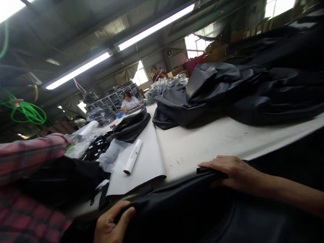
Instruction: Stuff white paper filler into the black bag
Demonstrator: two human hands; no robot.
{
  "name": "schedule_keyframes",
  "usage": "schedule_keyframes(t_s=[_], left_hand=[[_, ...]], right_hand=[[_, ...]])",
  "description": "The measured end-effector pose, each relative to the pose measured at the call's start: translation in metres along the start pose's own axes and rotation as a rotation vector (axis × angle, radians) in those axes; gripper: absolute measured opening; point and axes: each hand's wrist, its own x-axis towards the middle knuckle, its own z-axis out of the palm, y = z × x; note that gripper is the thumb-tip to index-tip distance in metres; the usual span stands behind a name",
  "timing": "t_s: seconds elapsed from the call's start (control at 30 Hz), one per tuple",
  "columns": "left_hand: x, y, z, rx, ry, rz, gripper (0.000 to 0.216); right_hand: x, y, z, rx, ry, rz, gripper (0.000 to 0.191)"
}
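Note:
A large piece of black, leather-like material stretches between my two hands at the near edge of the table. My left hand pinches its left end between thumb and fingers, low in the view. Over its upper right edge my right hand is closed, with the fingers on top and the thumb underneath. The material hangs down toward me, and its lower part runs out of view in the dark. Whether it is a finished garment cannot be made out.
The white table carries heaped black material at the right. A white roll lies on a paper sheet, beside clear plastic. A person in a plaid sleeve stands close at left; another person sits farther back.

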Motion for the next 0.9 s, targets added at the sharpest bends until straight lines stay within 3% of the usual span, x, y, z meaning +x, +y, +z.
schedule_keyframes(t_s=[0.13,0.3,0.43,0.53,0.6,0.73,0.8,0.9], left_hand=[[0.039,-0.03,0.014,0.126,-0.012,0.07,0.042],[0.093,-0.071,0.022,0.254,0.17,0.151,0.045],[0.152,-0.08,0.021,0.47,0.235,0.085,0.047],[0.201,-0.082,0.034,0.579,0.138,-0.022,0.071],[0.223,-0.086,0.047,0.612,0.064,-0.137,0.075],[0.235,-0.089,0.058,0.527,0.045,-0.297,0.038],[0.23,-0.08,0.049,0.4,0.088,-0.259,0.034],[0.218,-0.046,0.021,0.127,0.137,-0.113,0.04]], right_hand=[[0.054,0.03,0.022,0.14,-0.099,0.046,0.045],[0.106,0.058,0.047,0.375,-0.286,0.207,0.052],[0.115,0.065,0.051,0.526,-0.408,0.238,0.042],[0.113,0.065,0.052,0.537,-0.417,0.238,0.037],[0.109,0.064,0.055,0.504,-0.396,0.24,0.039],[0.103,0.063,0.056,0.382,-0.329,0.272,0.05],[0.101,0.064,0.052,0.403,-0.343,0.257,0.052],[0.108,0.065,0.042,0.53,-0.426,0.23,0.068]])
